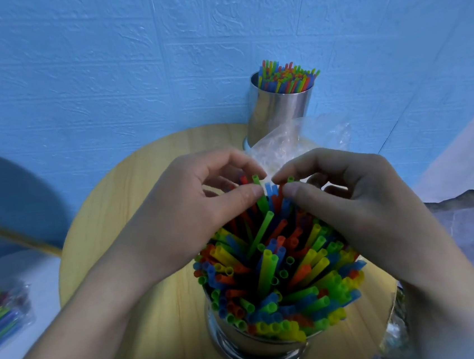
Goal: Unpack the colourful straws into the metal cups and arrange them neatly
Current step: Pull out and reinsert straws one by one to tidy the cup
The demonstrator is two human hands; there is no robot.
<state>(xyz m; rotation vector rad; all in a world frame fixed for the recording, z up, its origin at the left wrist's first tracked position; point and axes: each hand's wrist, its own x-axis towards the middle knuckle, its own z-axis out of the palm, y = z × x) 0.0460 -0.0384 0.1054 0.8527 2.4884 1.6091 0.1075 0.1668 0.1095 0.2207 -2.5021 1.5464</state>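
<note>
A near metal cup [248, 350] stands on the round wooden table [134, 219], packed with colourful straws [281, 277] that fan outward. My left hand [192, 213] pinches a green straw [261, 197] between thumb and forefinger at the far side of the bundle. Beside it, my right hand [358, 201] pinches the tip of another green straw [290, 179]. A second metal cup [278, 113] full of straws [286, 79] stands by the wall at the table's back edge.
An empty clear plastic bag [293, 141] lies crumpled between the two cups. At the left, on a white surface, lies a sealed pack of straws [1, 318]. The blue textured wall [158, 56] rises right behind the table.
</note>
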